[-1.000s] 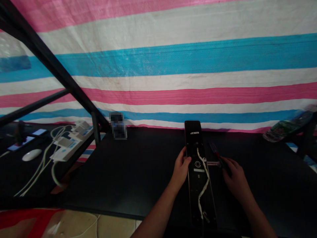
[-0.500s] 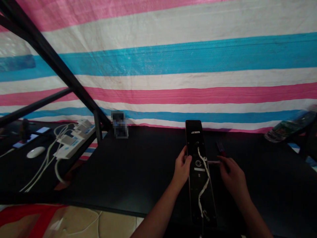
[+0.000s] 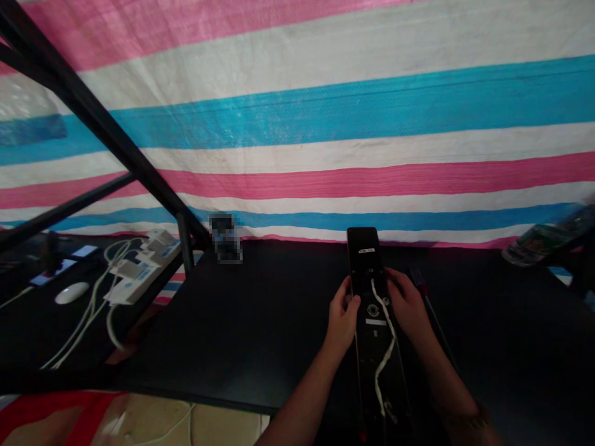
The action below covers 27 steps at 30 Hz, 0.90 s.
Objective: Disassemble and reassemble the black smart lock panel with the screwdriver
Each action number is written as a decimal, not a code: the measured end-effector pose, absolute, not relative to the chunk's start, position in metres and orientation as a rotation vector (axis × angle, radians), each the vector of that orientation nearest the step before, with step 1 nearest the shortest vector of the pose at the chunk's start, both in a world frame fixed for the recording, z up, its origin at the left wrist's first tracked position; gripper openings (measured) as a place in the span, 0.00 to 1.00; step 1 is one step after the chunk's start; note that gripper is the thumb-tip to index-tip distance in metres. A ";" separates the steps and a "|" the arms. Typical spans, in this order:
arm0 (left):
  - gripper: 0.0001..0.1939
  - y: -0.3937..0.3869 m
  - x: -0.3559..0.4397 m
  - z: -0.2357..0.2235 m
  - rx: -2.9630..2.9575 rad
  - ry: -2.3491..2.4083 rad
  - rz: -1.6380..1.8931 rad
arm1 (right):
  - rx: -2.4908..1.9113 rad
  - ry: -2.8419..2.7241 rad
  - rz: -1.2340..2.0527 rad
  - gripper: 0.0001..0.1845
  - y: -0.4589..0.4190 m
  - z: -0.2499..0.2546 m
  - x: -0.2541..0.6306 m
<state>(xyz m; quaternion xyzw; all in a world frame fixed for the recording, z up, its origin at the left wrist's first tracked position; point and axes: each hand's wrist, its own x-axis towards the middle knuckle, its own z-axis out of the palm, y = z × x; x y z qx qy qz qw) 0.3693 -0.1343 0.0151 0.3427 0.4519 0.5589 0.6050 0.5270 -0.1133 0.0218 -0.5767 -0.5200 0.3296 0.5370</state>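
Observation:
A long, narrow black door lock panel [image 3: 367, 347] is tilted up over the black table, its back face toward me. A white-sleeved cable [image 3: 387, 353] runs down that face, past a round fitting and small pale labels. My left hand [image 3: 343, 313] is closed on the panel's left edge, thumb on the near side. My right hand [image 3: 408, 303] is closed on the right edge at about the same height, its fingertips partly hidden. A dark tool with a reddish part, perhaps a screwdriver [image 3: 419, 282], lies just beyond my right hand.
On the left stand a white power strip [image 3: 132, 285] with cables and a white mouse [image 3: 72, 293]. A blurred-out small object [image 3: 225, 238] is at the table's back edge. A plastic bottle [image 3: 534, 244] lies at the back right. A black metal frame [image 3: 106, 136] slants before the striped sheet.
My right hand has moved left and up, from the lever handle beside the panel onto the panel's right edge. My left hand keeps its hold. The view has shifted slightly.

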 end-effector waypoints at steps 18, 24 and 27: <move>0.29 -0.140 0.366 0.012 0.778 0.980 1.212 | -1.454 -0.917 1.135 0.22 -0.088 0.032 0.511; 0.26 -0.141 0.364 0.016 0.860 1.014 1.206 | -1.478 -0.920 1.171 0.24 -0.088 0.030 0.512; 0.25 -0.141 0.363 0.018 0.879 1.010 1.197 | -1.538 -0.887 1.118 0.27 -0.087 0.024 0.513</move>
